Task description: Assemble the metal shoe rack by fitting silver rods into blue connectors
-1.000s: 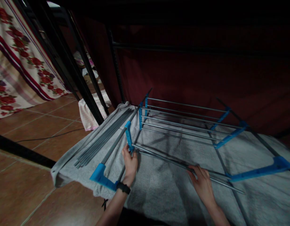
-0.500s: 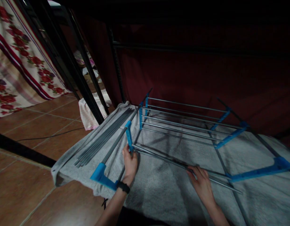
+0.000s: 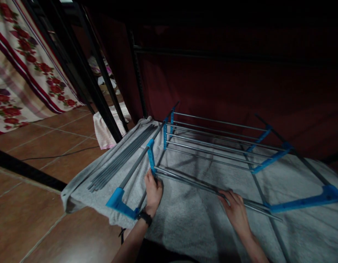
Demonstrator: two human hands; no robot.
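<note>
A partly joined rack of grey metal tubes [image 3: 132, 170] and blue plastic brackets lies on a grey blanket. My left hand [image 3: 154, 191], with a black band on its wrist, is closed at the bottom of a small blue bracket [image 3: 151, 157]; its fingertips are partly hidden. From that bracket thin metal rods [image 3: 185, 178] run to the right. My right hand [image 3: 235, 210] pinches one thin rod, whose free end [image 3: 277, 219] sticks out below the large blue bracket [image 3: 303, 204] on the right. Further back, several crossbars [image 3: 213, 142] span between the two sides.
A bundle of loose grey tubes [image 3: 122, 157] lies on the blanket [image 3: 196, 226] to the left. Black metal posts [image 3: 103, 102] stand beyond it, near a striped cloth [image 3: 105, 131]. A dark red sheet [image 3: 213, 87] hangs behind. Tiled floor [image 3: 42, 219] lies left, with a cable.
My left hand has shifted slightly on the small bracket. The right hand stays on the rod, almost at the same spot. The view has moved a little.
</note>
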